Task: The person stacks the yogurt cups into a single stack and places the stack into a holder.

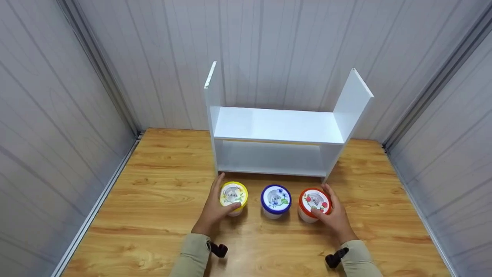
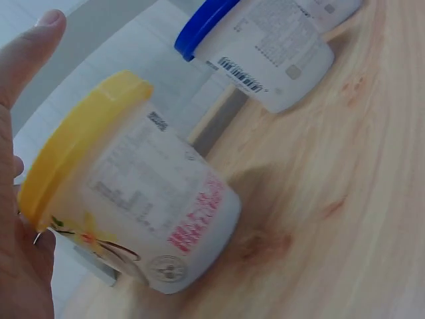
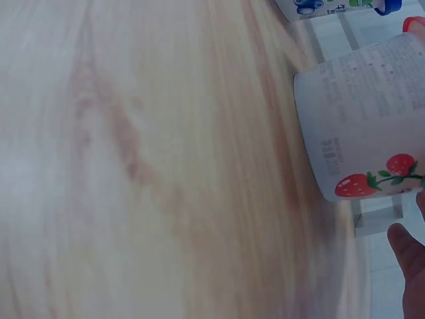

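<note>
Three white tubs with coloured lids stand in a row on the wooden table. At the left is the yellow-lidded tub (image 1: 233,194), with my left hand (image 1: 215,207) around its left side. In the left wrist view, the raised thumb (image 2: 30,56) is apart from the yellow lid (image 2: 86,143), and the other fingers are partly hidden behind the tub. A blue-lidded tub (image 1: 276,198) sits in the middle, untouched. My right hand (image 1: 336,215) grips the red-lidded tub (image 1: 313,202) at the right, thumb over the lid's near edge and fingers along its far right side.
Just behind the tubs stands a white two-tier shelf (image 1: 278,125) with tall side panels. Pale panelled walls (image 1: 261,50) enclose the wooden table (image 1: 153,192) at the back and both sides. Black wrist mounts (image 1: 219,250) sit at both sleeves.
</note>
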`<state>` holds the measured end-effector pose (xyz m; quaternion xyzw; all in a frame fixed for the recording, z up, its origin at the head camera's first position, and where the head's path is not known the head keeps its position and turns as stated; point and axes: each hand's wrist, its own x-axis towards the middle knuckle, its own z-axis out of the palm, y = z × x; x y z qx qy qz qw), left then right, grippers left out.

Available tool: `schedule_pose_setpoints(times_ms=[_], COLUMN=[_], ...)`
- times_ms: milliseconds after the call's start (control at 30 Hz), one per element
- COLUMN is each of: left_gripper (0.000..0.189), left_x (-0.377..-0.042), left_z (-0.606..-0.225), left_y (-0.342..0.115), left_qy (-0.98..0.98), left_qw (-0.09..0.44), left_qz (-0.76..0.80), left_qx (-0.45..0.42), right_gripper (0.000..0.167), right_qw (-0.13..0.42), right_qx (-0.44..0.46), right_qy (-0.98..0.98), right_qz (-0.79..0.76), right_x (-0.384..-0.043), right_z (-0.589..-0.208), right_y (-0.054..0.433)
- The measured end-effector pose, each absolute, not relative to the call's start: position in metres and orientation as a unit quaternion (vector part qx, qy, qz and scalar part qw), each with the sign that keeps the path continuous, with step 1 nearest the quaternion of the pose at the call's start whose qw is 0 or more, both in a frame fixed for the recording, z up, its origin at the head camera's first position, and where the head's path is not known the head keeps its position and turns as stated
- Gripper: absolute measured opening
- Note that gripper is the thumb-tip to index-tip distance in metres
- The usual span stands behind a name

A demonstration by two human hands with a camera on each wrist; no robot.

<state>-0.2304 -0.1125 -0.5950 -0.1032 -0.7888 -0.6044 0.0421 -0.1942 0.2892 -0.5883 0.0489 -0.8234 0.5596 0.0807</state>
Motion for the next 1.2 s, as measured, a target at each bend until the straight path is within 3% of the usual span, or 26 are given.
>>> schedule_pose_setpoints(times_ms=[300,767,1200], left_gripper=[0.110,0.074,0.045], left_x=[-0.228,-0.225,-0.229], left_z=[-0.608,-0.626,-0.634], left_y=[-0.116,-0.125,-0.122], left_qy=[-0.756,-0.708,-0.686], left_qw=[0.027,-0.004,0.037], left_qz=[-0.646,-0.700,-0.716], left_qx=[-0.102,-0.091,-0.121], right_gripper=[0.092,0.087,0.084], right_qw=[0.053,0.021,0.041], right_qx=[0.063,0.026,0.031], right_qy=[-0.784,-0.792,-0.779], right_qz=[0.616,0.610,0.624], right_x=[-0.196,-0.188,-0.191], right_z=[-0.611,-0.620,-0.625], right_y=[0.308,0.312,0.312])
